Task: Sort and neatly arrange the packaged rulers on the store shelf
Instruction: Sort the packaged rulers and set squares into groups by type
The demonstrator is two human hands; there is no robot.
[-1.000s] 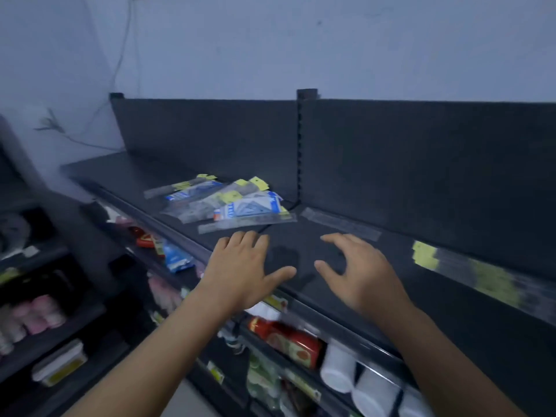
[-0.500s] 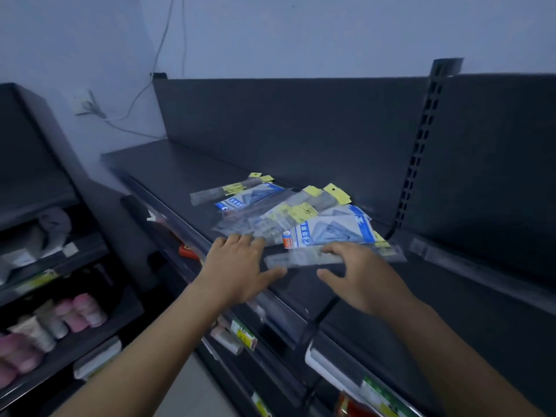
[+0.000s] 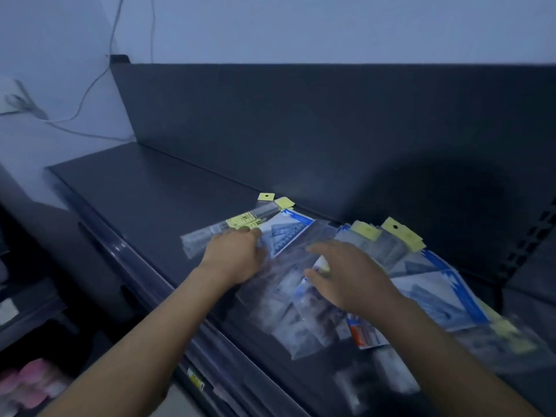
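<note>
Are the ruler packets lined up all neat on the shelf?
No, the ruler packets lie in a messy, overlapping heap on the shelf, pointing different ways.

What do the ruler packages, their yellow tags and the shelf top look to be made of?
Ruler packages: thin clear plastic sleeves, glossy; printed inserts show through.
Yellow tags: probably matte card; flat colour with a punched hole.
Shelf top: likely dark painted metal; smooth, with a faint sheen.

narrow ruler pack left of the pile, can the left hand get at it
Probably yes: the left hand lies right beside the narrow ruler pack, fingers at its edge, nothing over it.
</note>
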